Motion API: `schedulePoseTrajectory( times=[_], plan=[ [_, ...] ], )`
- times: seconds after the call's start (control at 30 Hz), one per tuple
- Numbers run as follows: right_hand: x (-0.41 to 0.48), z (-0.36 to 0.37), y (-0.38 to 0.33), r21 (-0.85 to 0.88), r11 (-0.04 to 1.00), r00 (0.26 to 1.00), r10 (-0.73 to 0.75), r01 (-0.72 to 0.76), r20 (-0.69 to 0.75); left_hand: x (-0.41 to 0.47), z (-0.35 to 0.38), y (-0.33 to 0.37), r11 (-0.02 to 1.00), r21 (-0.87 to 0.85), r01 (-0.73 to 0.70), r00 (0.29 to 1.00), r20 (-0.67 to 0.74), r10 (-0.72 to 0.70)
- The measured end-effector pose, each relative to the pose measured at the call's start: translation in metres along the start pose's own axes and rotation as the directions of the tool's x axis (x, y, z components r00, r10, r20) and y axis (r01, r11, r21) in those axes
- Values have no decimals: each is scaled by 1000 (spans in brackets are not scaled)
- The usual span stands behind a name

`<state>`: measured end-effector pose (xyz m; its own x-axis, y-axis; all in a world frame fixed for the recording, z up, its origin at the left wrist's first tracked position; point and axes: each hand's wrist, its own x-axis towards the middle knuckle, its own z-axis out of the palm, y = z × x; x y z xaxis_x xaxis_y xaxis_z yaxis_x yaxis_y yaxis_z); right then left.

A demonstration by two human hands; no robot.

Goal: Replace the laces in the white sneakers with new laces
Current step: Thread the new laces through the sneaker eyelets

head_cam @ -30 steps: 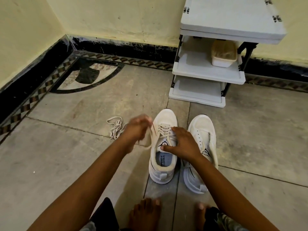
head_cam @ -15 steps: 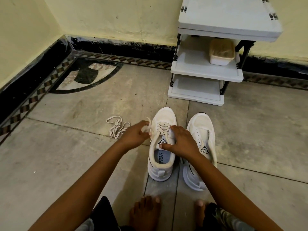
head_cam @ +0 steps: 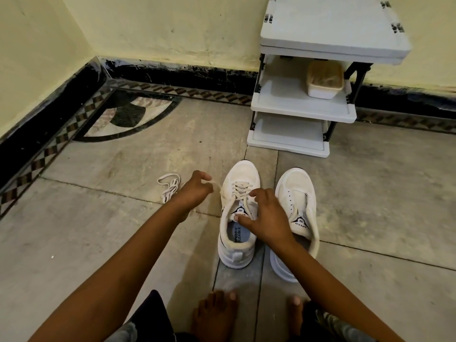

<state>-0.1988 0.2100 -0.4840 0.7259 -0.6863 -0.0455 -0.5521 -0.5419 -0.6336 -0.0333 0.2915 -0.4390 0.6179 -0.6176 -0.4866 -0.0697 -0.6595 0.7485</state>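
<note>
In the head view, 2 white mesh sneakers are seen side by side on a grey stone floor (head_cam: 98,243). A flat cream lace (head_cam: 240,191) is crossed through the laced sneaker (head_cam: 241,172), and its free end is pinched by the curled left hand (head_cam: 195,191) just beside the shoe. The right hand (head_cam: 270,218) is laid on the padded tongue, thumb straight; whether a strand is pinched there cannot be told. A row of round eyelets is shown on the second sneaker (head_cam: 296,181). A loose flat lace (head_cam: 169,187) is bunched on the floor. A lidded tub (head_cam: 324,81) is held on a white plastic rack (head_cam: 283,102).
</note>
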Motion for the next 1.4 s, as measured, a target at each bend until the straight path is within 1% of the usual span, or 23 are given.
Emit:
schedulePoseTrajectory(
  times=[0.03, 0.07, 0.1, 0.13, 0.17, 0.23, 0.3, 0.37, 0.4, 0.47, 0.53, 0.6, 0.73, 0.8, 0.87, 0.9, 0.93, 1.0, 1.07, 1.13, 1.23, 1.33, 1.4],
  plan=[
    [-3, 1, -4, 98, 995, 1000, 16, -15, -8, -2, 4, 6, 980, -196, 17, 1000, 23, -12],
    [-5, 1, -8, 192, 981, 999, 35, -30, -20, -5, 7, 11, 927, -373, 24, 998, 55, -4],
    [-5, 0, -13, 278, 959, 998, 57, -47, -31, -8, 11, 18, 858, -513, 30, 995, 94, 21],
    [-4, -1, -18, 367, 928, 996, 83, -69, -23, -11, 15, 25, 789, -613, 35, 990, 127, 54],
    [-2, -3, -23, 462, 881, 994, 112, -107, 16, -13, 16, 31, 737, -675, 38, 985, 148, 85],
    [4, -7, -30, 618, 759, 979, 153, -205, 136, -17, 20, 41, 697, -716, 31, 978, 166, 127],
    [9, -9, -34, 676, 694, 968, 152, -248, 199, -20, 21, 47, 689, -725, 16, 975, 163, 148],
    [10, -9, -36, 718, 654, 971, 151, -239, 185, -24, 22, 50, 700, -714, -10, 975, 147, 164],
    [10, -9, -36, 736, 636, 973, 162, -232, 166, -23, 23, 49, 738, -674, -35, 978, 128, 164],
    [9, -8, -34, 749, 624, 972, 200, -224, 125, -22, 24, 44, 864, -497, -81, 989, 70, 133],
    [10, -10, -31, 732, 646, 968, 240, -218, 76, -22, 26, 39, 931, -360, -64, 994, 60, 91],
    [10, -10, -28, 701, 681, 966, 256, -211, 42, -24, 29, 31, 949, -311, -48, 993, 86, 79],
    [9, -10, -24, 641, 748, 974, 228, -172, -5, -23, 36, 21, 960, -233, -152, 986, 26, 162],
    [9, -11, -18, 540, 828, 980, 198, -148, -35, -19, 36, 20, 961, -189, -201, 980, -31, 198],
    [8, -11, -7, 317, 935, 984, 177, -158, -33, -15, 34, 19, 969, -95, -229, 971, -87, 221],
    [7, -10, -4, 214, 962, 984, 176, -169, -14, -14, 34, 17, 971, -26, -239, 967, -100, 235],
    [5, -10, -2, 169, 969, 983, 185, -183, 2, -13, 34, 15, 966, 59, -251, 962, -99, 256],
    [2, -7, -1, 183, 964, 981, 196, -192, -7, -13, 38, 12, 930, 237, -283, 949, -69, 306],
    [2, -7, -2, 201, 961, 979, 203, -192, -34, -14, 43, 10, 879, 356, -316, 936, -35, 350],
    [2, -9, 0, 256, 937, 968, 249, -237, -16, -13, 47, 11, 829, 437, -348, 922, 0, 387],
    [4, -11, 4, 339, 892, 953, 298, -298, 54, -15, 50, 11, 755, 549, -358, 908, 16, 419],
    [4, -12, 3, 375, 870, 946, 313, -319, 78, -17, 57, 12, 713, 603, -357, 902, 25, 431],
    [4, -12, 3, 392, 857, 941, 328, -333, 82, -18, 62, 11, 704, 617, -351, 903, 24, 429]
  ],
)
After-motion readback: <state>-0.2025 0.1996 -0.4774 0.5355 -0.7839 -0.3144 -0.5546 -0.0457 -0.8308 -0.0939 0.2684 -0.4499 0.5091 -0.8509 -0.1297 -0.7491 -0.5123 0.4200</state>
